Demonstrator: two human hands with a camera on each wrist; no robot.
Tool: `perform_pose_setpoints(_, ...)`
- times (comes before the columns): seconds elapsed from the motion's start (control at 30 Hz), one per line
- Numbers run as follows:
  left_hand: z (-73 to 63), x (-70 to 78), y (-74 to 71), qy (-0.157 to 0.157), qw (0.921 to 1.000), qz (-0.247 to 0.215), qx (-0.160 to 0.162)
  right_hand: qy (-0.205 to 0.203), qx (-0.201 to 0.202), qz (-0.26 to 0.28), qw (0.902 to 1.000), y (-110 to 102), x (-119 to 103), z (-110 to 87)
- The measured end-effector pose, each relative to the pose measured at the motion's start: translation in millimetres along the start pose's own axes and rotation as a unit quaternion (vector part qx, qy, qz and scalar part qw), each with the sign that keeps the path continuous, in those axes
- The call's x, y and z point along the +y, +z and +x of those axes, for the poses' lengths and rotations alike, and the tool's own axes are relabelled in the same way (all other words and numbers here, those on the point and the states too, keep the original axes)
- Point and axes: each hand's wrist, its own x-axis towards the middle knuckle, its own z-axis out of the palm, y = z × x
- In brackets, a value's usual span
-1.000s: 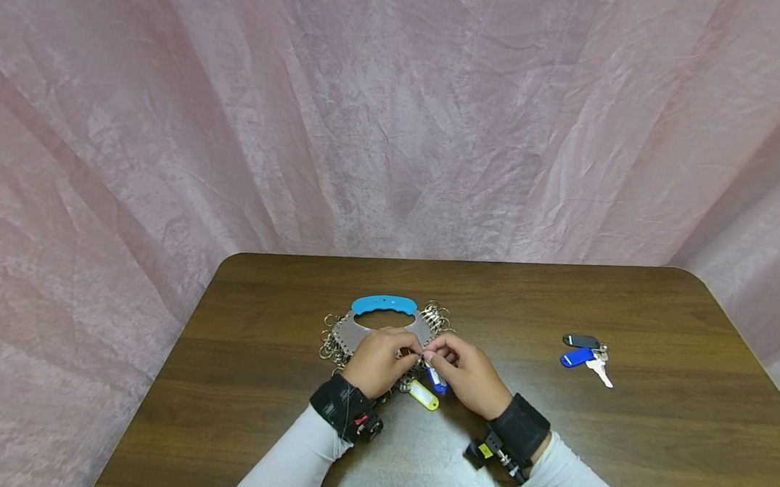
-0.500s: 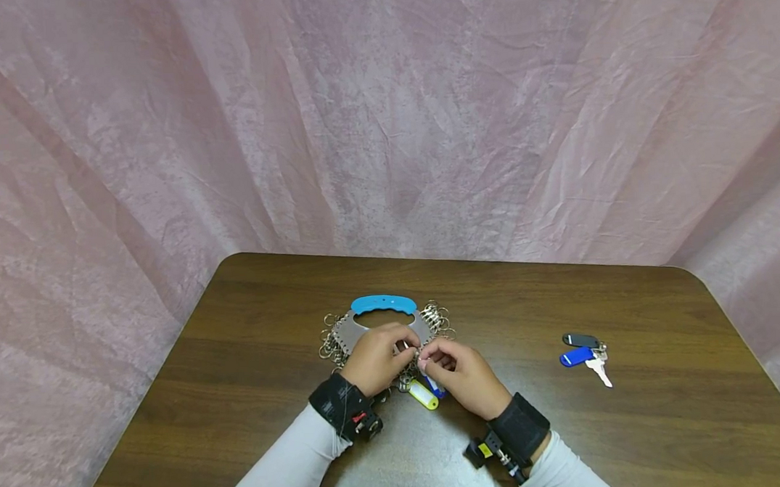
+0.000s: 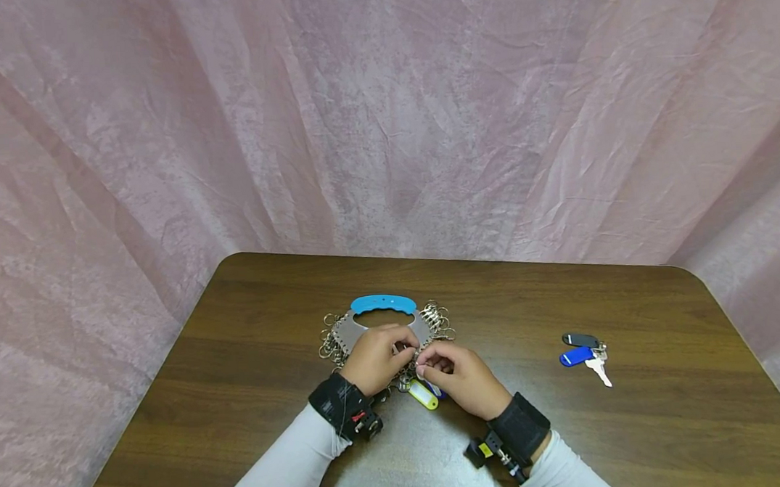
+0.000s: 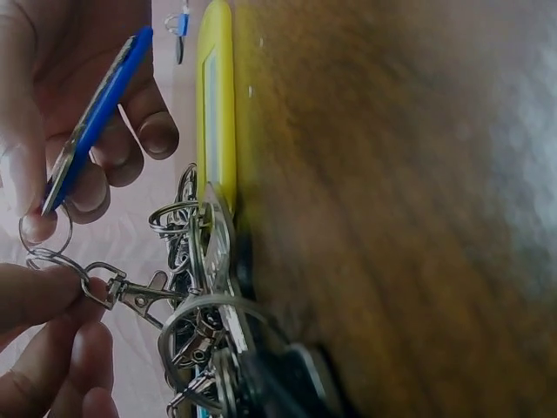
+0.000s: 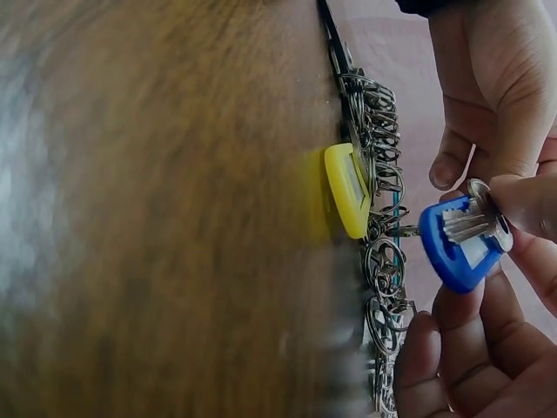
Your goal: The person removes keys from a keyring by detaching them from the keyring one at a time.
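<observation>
My left hand (image 3: 377, 360) pinches a split ring (image 4: 54, 258) on a metal swivel clasp (image 4: 130, 292) of the key holder, a grey plate (image 3: 350, 334) with a blue handle (image 3: 383, 303). My right hand (image 3: 464, 378) pinches a thin ring (image 4: 68, 228) from which a blue key tag (image 5: 448, 252) and a silver key (image 5: 466, 225) hang. The two rings overlap between the fingertips in the left wrist view. A yellow key tag (image 3: 423, 395) lies on the table below the hands, with the blue tag partly hidden behind it in the head view.
Many clasps and rings (image 3: 436, 319) fringe the plate on both sides. To the right on the brown table (image 3: 662, 333) lie a black tag (image 3: 581, 340), a second blue tag (image 3: 576, 357) and a key (image 3: 600, 371). A pink curtain (image 3: 385, 127) hangs behind.
My right hand has shifted slightly left and nearer to me, and the blue tag under it has swung further behind the yellow one. The left hand stays nearly still.
</observation>
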Motion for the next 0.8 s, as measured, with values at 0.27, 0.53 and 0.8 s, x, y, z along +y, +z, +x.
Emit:
perform_pose_setpoints(0.27,-0.4,2.2,-0.5,0.018,0.9998,0.006,-0.004,0.025,0.027,-0.010,0.9993,-0.7,-2.8,0.5)
perform_pose_setpoints(0.53,-0.6,4.2,-1.4,0.031,0.9994,0.015,-0.009,0.021,0.038,-0.017,0.9989,-1.2,-2.4,0.0)
perform_pose_setpoints(0.8,0.1,5.7,-2.0,0.038,0.9989,0.026,-0.013,0.020,0.043,-0.008,0.9988,-0.8,-2.8,0.0)
